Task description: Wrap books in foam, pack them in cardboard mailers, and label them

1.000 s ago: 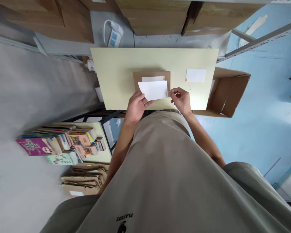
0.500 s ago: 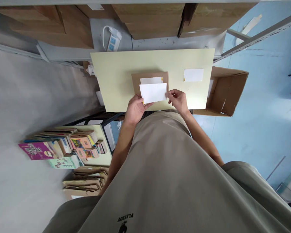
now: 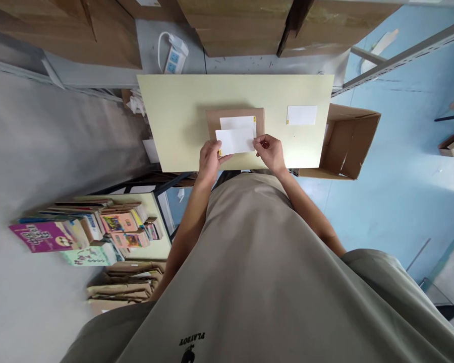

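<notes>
Between my two hands is a white label sheet with a small yellow mark at its lower left corner. My left hand pinches its left edge, thumb on top and fingers below. At the right edge, my right hand grips the sheet between thumb and fingertips. Behind it, a second white label with a yellow corner lies on a flat brown cardboard package, partly covered by the held sheet. Off to the right, another white label rests on the pale yellow tabletop.
An open cardboard box stands right of the table. Large cartons and a white power strip occupy the shelf beyond. Stacked books and folded brown packages sit at the lower left.
The held label sheet has shifted slightly left and tilted, with my right hand moving left along with it. More of the label behind it shows. The whole view has shifted a little.
</notes>
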